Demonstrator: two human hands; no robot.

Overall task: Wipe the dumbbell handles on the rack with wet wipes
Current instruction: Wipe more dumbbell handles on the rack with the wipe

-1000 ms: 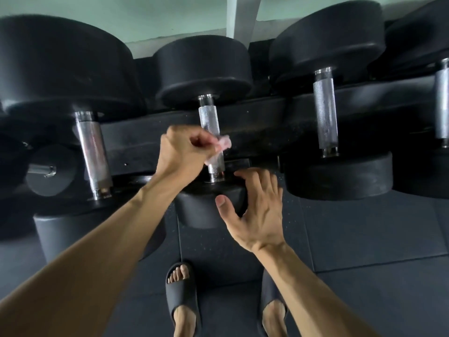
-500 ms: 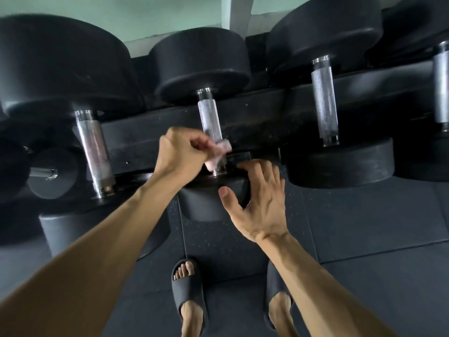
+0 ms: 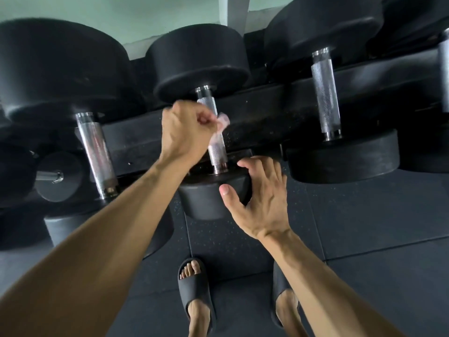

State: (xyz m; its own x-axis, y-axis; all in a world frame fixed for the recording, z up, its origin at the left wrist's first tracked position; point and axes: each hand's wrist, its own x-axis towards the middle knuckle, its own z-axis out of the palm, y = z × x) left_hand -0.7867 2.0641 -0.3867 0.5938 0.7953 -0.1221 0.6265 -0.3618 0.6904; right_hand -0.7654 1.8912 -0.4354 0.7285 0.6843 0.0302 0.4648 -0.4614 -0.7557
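A black dumbbell lies on the rack (image 3: 267, 110) with its knurled steel handle (image 3: 217, 154) pointing toward me. My left hand (image 3: 187, 132) is closed on a crumpled pinkish wet wipe (image 3: 220, 128) and presses it against the middle of that handle from the left. My right hand (image 3: 261, 198) rests with spread fingers on the near black head (image 3: 209, 198) of the same dumbbell, thumb on its front face. The upper part of the handle shows above the wipe.
Larger dumbbells sit on either side, with handles at left (image 3: 97, 154) and right (image 3: 325, 93). A further handle (image 3: 444, 69) is at the far right edge. Below is dark rubber flooring (image 3: 364, 215), with my feet in black slides (image 3: 194, 288).
My left hand with the wipe has slid up the handle from its near end toward the middle. My right hand stays on the near head.
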